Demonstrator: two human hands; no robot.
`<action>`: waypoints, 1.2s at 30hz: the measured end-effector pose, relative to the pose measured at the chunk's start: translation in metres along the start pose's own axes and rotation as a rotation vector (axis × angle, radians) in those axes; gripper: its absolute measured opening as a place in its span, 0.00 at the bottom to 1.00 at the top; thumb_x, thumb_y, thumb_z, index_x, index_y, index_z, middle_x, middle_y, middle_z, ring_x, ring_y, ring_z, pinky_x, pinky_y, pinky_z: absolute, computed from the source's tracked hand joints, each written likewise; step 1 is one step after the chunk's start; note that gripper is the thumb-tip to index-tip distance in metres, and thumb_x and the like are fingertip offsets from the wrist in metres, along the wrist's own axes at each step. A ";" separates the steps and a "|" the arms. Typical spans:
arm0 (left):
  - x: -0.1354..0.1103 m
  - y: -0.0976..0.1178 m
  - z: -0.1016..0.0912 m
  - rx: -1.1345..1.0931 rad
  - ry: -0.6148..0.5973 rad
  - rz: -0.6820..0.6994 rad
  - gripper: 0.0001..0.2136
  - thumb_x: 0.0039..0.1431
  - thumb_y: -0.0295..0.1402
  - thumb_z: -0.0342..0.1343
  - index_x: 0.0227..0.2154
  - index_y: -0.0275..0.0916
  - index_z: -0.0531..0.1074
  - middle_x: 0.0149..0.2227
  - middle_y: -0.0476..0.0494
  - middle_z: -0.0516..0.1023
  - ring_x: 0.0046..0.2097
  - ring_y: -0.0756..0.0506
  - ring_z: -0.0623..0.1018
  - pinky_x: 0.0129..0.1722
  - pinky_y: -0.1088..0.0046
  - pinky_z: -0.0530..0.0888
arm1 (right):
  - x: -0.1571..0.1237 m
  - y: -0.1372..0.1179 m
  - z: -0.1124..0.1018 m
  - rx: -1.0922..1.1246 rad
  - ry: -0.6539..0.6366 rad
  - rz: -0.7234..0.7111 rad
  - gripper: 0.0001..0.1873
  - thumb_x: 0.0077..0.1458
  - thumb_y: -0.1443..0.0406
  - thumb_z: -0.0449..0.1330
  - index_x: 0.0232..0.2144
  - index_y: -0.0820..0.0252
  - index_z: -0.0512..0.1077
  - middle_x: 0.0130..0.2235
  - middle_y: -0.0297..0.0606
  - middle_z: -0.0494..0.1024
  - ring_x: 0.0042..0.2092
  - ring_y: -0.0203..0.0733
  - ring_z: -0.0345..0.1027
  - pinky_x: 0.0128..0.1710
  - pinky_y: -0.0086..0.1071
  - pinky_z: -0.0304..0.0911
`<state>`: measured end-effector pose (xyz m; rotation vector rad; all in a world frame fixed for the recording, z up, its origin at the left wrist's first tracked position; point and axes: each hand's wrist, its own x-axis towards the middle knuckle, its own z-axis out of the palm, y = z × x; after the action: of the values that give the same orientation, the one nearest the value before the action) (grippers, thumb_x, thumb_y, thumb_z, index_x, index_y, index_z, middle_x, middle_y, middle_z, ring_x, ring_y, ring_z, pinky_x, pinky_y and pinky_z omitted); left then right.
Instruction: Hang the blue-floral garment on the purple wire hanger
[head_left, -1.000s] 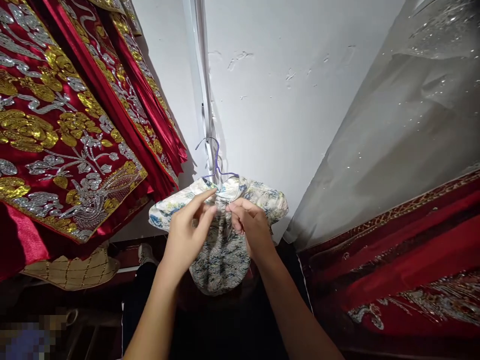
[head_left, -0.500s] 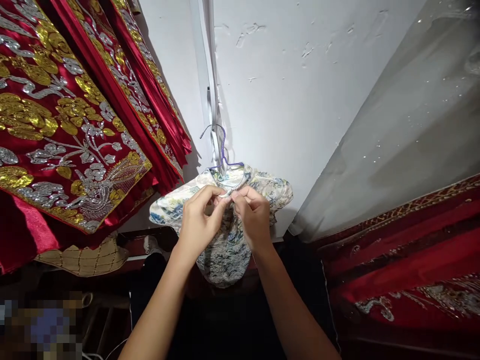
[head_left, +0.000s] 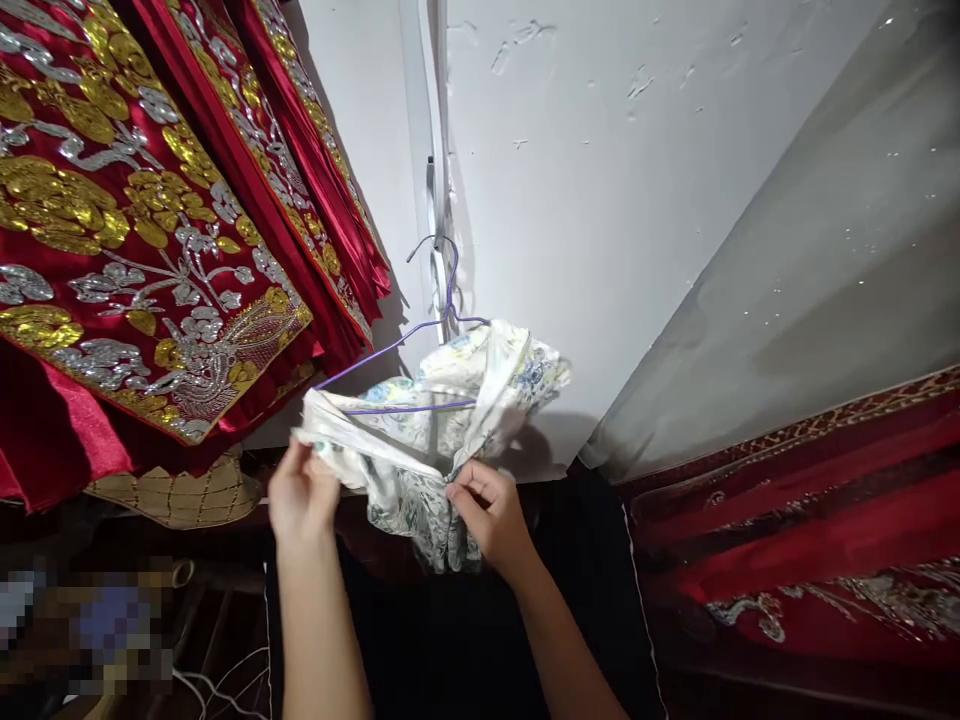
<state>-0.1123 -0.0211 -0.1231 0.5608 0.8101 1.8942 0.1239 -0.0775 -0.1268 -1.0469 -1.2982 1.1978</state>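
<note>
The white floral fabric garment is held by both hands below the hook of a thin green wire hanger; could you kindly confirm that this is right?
Not quite: in the head view, the thin wire hanger is purple, not green; the rest stands.

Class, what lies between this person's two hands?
In the head view, part of the floral shirt lies between the left hand and the right hand.

view: head, our one camera | post: we look from above and behind our left hand (head_left: 304, 490) and right hand (head_left: 487, 510) | facing: forward and down, the pale wall (head_left: 570, 200) ahead | range: near, the garment (head_left: 405, 490) below mid-frame, wall beyond
</note>
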 end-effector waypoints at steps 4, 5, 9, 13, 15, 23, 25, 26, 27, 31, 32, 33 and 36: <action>-0.023 -0.052 -0.019 0.381 -0.103 -0.025 0.13 0.62 0.44 0.58 0.28 0.41 0.72 0.28 0.45 0.78 0.34 0.45 0.80 0.34 0.68 0.78 | -0.004 0.011 -0.005 0.013 -0.008 0.072 0.15 0.55 0.62 0.59 0.21 0.57 0.61 0.19 0.27 0.56 0.22 0.33 0.46 0.24 0.30 0.42; -0.028 -0.057 -0.016 0.402 -0.126 -0.030 0.13 0.62 0.44 0.58 0.29 0.41 0.72 0.29 0.45 0.78 0.34 0.45 0.80 0.34 0.68 0.77 | -0.004 0.016 -0.010 0.022 0.017 0.099 0.15 0.55 0.62 0.59 0.20 0.57 0.61 0.18 0.27 0.56 0.22 0.33 0.46 0.24 0.30 0.42; -0.048 -0.047 0.015 0.338 -0.196 -0.072 0.11 0.62 0.43 0.57 0.33 0.40 0.72 0.35 0.46 0.77 0.37 0.46 0.79 0.38 0.70 0.76 | -0.004 0.034 -0.040 -0.038 -0.041 0.275 0.13 0.52 0.63 0.58 0.18 0.58 0.64 0.17 0.29 0.60 0.20 0.32 0.48 0.22 0.29 0.43; -0.078 -0.029 0.052 0.126 -0.366 -0.192 0.10 0.60 0.40 0.59 0.37 0.39 0.72 0.37 0.45 0.76 0.39 0.45 0.77 0.40 0.71 0.73 | -0.003 0.036 -0.059 -0.267 -0.130 0.279 0.12 0.54 0.62 0.58 0.21 0.60 0.72 0.20 0.34 0.71 0.23 0.36 0.60 0.25 0.30 0.52; -0.097 -0.027 0.067 0.124 -0.518 -0.261 0.09 0.61 0.39 0.59 0.37 0.38 0.72 0.40 0.42 0.76 0.42 0.44 0.77 0.41 0.71 0.71 | 0.000 0.032 -0.060 -0.254 -0.020 0.165 0.15 0.58 0.58 0.57 0.25 0.60 0.74 0.27 0.37 0.76 0.29 0.40 0.66 0.30 0.31 0.58; -0.124 -0.032 0.094 0.544 -0.817 0.010 0.05 0.64 0.35 0.59 0.37 0.40 0.76 0.48 0.38 0.74 0.55 0.39 0.73 0.57 0.64 0.67 | -0.009 0.009 -0.041 0.283 -0.002 0.265 0.35 0.60 0.37 0.47 0.38 0.58 0.79 0.37 0.44 0.80 0.45 0.52 0.74 0.46 0.41 0.68; -0.111 -0.031 0.088 0.593 -0.766 0.111 0.05 0.64 0.35 0.59 0.39 0.41 0.77 0.50 0.38 0.74 0.56 0.40 0.72 0.58 0.64 0.66 | -0.014 -0.001 -0.037 0.306 -0.185 0.265 0.33 0.59 0.38 0.51 0.43 0.58 0.78 0.37 0.43 0.80 0.45 0.51 0.74 0.47 0.41 0.68; -0.104 -0.031 0.084 0.612 -0.750 0.125 0.08 0.64 0.36 0.59 0.43 0.41 0.76 0.52 0.38 0.73 0.58 0.39 0.71 0.59 0.63 0.66 | -0.016 -0.006 -0.036 0.269 -0.295 0.245 0.29 0.57 0.41 0.58 0.44 0.58 0.77 0.37 0.41 0.79 0.44 0.50 0.73 0.47 0.40 0.68; -0.097 -0.030 0.078 0.628 -0.757 0.103 0.11 0.65 0.39 0.58 0.47 0.42 0.75 0.54 0.38 0.72 0.59 0.39 0.71 0.60 0.63 0.65 | -0.016 -0.012 -0.036 0.195 -0.393 0.211 0.25 0.54 0.45 0.64 0.43 0.58 0.77 0.36 0.39 0.79 0.42 0.48 0.73 0.46 0.38 0.68; -0.081 -0.028 0.045 0.762 -0.989 -0.200 0.24 0.71 0.50 0.41 0.56 0.42 0.70 0.52 0.38 0.76 0.56 0.39 0.73 0.58 0.62 0.68 | -0.004 -0.037 -0.049 -0.188 -0.496 0.009 0.12 0.53 0.58 0.67 0.26 0.60 0.74 0.26 0.32 0.73 0.30 0.38 0.67 0.31 0.29 0.65; -0.080 -0.026 0.037 0.835 -1.054 -0.261 0.24 0.70 0.51 0.41 0.54 0.40 0.73 0.50 0.39 0.77 0.53 0.39 0.74 0.56 0.63 0.69 | 0.003 -0.044 -0.053 -0.268 -0.440 -0.060 0.12 0.55 0.59 0.64 0.24 0.61 0.73 0.24 0.33 0.73 0.29 0.37 0.66 0.29 0.28 0.63; -0.080 -0.025 0.029 0.923 -1.106 -0.297 0.23 0.69 0.51 0.44 0.49 0.40 0.75 0.47 0.40 0.78 0.50 0.39 0.75 0.53 0.64 0.71 | 0.010 -0.051 -0.057 -0.331 -0.354 -0.135 0.12 0.57 0.60 0.62 0.24 0.61 0.74 0.25 0.33 0.73 0.29 0.37 0.66 0.29 0.29 0.62; -0.078 -0.016 0.013 1.173 -1.119 -0.273 0.16 0.64 0.47 0.53 0.40 0.38 0.76 0.36 0.45 0.79 0.39 0.42 0.75 0.42 0.69 0.71 | 0.041 -0.063 -0.060 -0.381 0.016 -0.329 0.11 0.59 0.62 0.58 0.30 0.60 0.78 0.31 0.37 0.78 0.36 0.42 0.71 0.36 0.31 0.66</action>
<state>-0.0606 -0.0829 -0.1290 1.8535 1.0298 0.4456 0.1833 -0.0397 -0.0616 -1.0527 -1.6528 0.7085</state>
